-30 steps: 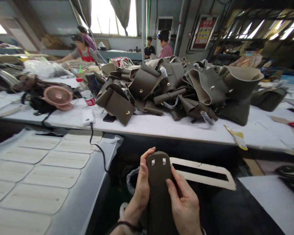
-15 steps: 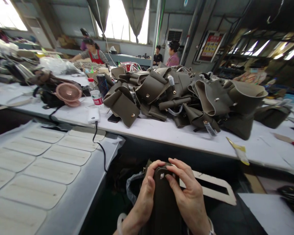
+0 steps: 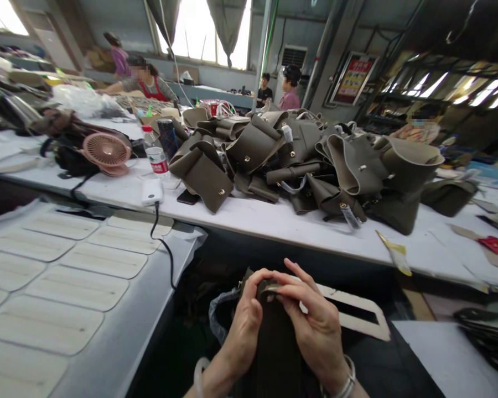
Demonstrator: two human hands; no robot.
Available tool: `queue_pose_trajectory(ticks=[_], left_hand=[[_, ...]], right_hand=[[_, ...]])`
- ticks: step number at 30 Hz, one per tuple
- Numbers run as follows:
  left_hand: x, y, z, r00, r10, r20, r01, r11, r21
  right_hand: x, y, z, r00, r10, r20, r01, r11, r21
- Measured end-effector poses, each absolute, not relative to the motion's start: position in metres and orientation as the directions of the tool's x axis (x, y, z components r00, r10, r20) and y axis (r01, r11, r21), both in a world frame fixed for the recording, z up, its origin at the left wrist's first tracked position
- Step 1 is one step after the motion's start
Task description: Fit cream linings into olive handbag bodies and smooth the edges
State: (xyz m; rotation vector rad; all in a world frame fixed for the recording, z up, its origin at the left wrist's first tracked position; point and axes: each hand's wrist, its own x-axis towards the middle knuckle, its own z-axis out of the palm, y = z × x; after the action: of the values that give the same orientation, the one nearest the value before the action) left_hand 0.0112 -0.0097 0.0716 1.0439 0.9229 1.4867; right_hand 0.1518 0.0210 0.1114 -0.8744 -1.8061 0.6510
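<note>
A dark olive leather handbag (image 3: 277,342) stands in front of me with its narrow side facing me. My left hand (image 3: 243,326) is closed round its left edge, fingers curled over the top end. From the right, my right hand (image 3: 315,326) pinches the same top end between thumb and forefinger, with one finger raised. A small pale, shiny spot shows between the fingertips; I cannot tell what it is. A plastic-wrapped handle (image 3: 219,315) sticks out left of the bag. Behind my right hand lies a cream frame-shaped piece (image 3: 357,309) with a long slot.
On the white table (image 3: 249,213) beyond lies a pile of olive bags (image 3: 249,152). Left of it are a water bottle (image 3: 155,155), a pink fan (image 3: 107,152) and a white power bank (image 3: 151,192). Cream panels (image 3: 77,284) lie in rows at left. Several people work behind.
My right hand has shifted its fingertips on the bag's top end, now pinching there with a finger lifted. The left hand keeps its hold. My view has turned slightly right.
</note>
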Motion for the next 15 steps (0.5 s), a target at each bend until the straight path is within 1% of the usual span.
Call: queue_pose_trajectory(ticks=[2,4,6,9,13,15], left_hand=[[0.012,-0.01,0.076,-0.073,0.99,0.124,-0.269,-0.139,0.953],[0.011,-0.01,0.08,-0.068,0.991,0.112,-0.224,-0.124,0.967],[0.011,-0.009,0.082,-0.08,0.991,0.109,-0.197,-0.122,0.973],[0.01,-0.008,0.08,-0.109,0.99,0.091,-0.206,-0.112,0.972],[0.008,-0.007,0.074,-0.095,0.995,-0.021,-0.293,-0.008,0.956],[0.006,-0.006,0.073,-0.104,0.993,-0.06,-0.304,0.026,0.952]], right_hand=[[0.146,0.026,0.108,-0.193,0.869,0.455,0.193,0.488,-0.851],[0.14,0.027,0.103,-0.136,0.91,0.392,0.14,0.41,-0.901],[0.136,0.026,0.101,-0.099,0.932,0.348,0.121,0.359,-0.926],[0.134,0.023,0.1,-0.067,0.953,0.295,0.086,0.3,-0.95],[0.136,0.02,0.097,0.057,0.98,0.188,-0.041,0.191,-0.981],[0.138,0.016,0.093,0.114,0.985,0.128,-0.083,0.138,-0.987]])
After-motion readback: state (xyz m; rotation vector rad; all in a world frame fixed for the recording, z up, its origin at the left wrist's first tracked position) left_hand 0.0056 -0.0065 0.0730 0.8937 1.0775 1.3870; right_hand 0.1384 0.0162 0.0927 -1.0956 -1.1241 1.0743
